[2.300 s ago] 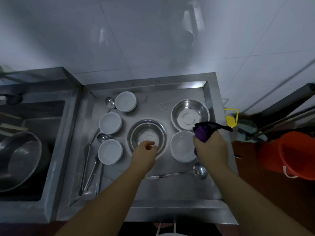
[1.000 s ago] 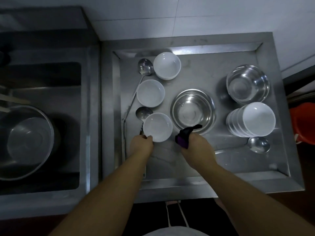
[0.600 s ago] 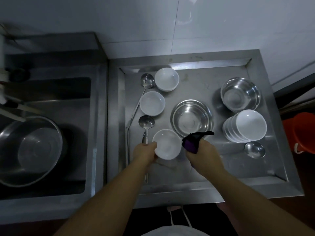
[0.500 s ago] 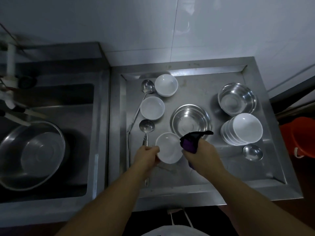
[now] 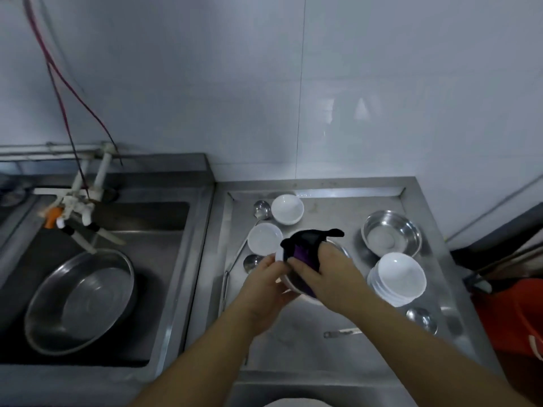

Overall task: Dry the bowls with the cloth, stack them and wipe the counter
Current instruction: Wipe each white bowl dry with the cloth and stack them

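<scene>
We're drying: left hand (image 5: 266, 279) grips the bowl (image 5: 286, 284), right hand (image 5: 329, 267) presses cloth (image 5: 304, 248) inside; next, the stack (image 5: 396, 277) at three o'clock.

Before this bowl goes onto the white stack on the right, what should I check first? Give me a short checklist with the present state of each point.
1. Left hand holds the white bowl by its rim: ok.
2. Right hand presses the purple cloth into the bowl: ok.
3. Bowl inside is dry: cannot tell, the cloth covers it.
4. Stack of white bowls sits level enough to take one more: not ok, it leans slightly.
5. Path to the stack is free: ok, only the steel bowl stands behind it.
6. Two white bowls at the left remain undried: cannot tell.
</scene>
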Action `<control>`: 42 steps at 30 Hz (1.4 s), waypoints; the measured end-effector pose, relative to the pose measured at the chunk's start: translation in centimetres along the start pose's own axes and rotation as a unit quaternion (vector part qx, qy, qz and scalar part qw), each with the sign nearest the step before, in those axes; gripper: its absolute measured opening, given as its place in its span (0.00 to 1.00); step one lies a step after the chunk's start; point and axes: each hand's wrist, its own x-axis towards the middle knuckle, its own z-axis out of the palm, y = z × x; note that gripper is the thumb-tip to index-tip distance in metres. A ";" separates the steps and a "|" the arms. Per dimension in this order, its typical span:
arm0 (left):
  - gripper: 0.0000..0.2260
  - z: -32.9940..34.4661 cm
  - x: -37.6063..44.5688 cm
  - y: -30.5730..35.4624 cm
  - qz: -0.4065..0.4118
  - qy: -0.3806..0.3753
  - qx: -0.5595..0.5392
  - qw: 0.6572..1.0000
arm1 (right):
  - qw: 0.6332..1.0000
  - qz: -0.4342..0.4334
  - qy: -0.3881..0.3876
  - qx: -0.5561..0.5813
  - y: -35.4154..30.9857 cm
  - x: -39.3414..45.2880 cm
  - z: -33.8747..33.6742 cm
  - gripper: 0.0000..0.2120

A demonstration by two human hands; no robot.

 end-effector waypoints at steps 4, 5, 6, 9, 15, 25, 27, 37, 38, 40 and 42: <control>0.25 3.2 -2.3 1.6 0.026 -0.022 -0.011 0.999 | 0.999 -0.007 -0.028 0.029 -0.4 -1.2 -3.4 0.23; 0.25 4.1 -2.9 2.0 0.026 -0.029 -0.014 0.999 | 0.999 -0.010 -0.038 0.032 -0.4 -1.5 -4.4 0.21; 0.25 5.0 -3.4 2.2 0.026 -0.036 -0.013 0.999 | 0.998 -0.014 -0.050 0.038 -0.5 -2.0 -5.4 0.20; 0.26 7.2 -4.4 2.7 0.028 -0.052 0.010 0.998 | 0.995 -0.028 -0.070 0.068 -0.7 -3.3 -7.9 0.14; 0.32 10.5 -5.3 2.2 0.045 -0.082 -0.006 0.996 | 0.990 -0.107 -0.091 0.009 -0.7 -5.1 -11.1 0.13; 0.34 13.6 -6.9 3.9 0.178 -0.023 0.058 0.982 | 0.999 0.021 0.005 0.046 -4.6 -4.8 -11.9 0.12; 0.39 13.0 -6.9 4.6 0.188 -0.008 0.075 0.979 | 0.998 0.045 -0.025 0.041 -6.0 -4.3 -12.5 0.13; 0.37 8.8 -8.3 5.1 0.141 -0.137 0.024 0.980 | 0.899 0.172 -0.127 0.383 -8.1 -3.8 -11.6 0.10; 0.36 8.5 -8.4 5.2 0.130 -0.142 0.001 0.981 | 0.876 0.177 -0.111 0.435 -8.1 -3.9 -11.0 0.11; 0.33 8.2 -8.5 5.6 0.121 -0.147 -0.032 0.981 | 0.828 0.175 -0.072 0.528 -8.4 -4.0 -10.1 0.12; 0.30 8.3 -8.6 6.2 0.120 -0.136 -0.043 0.982 | 0.789 0.160 -0.016 0.593 -9.1 -3.6 -9.2 0.13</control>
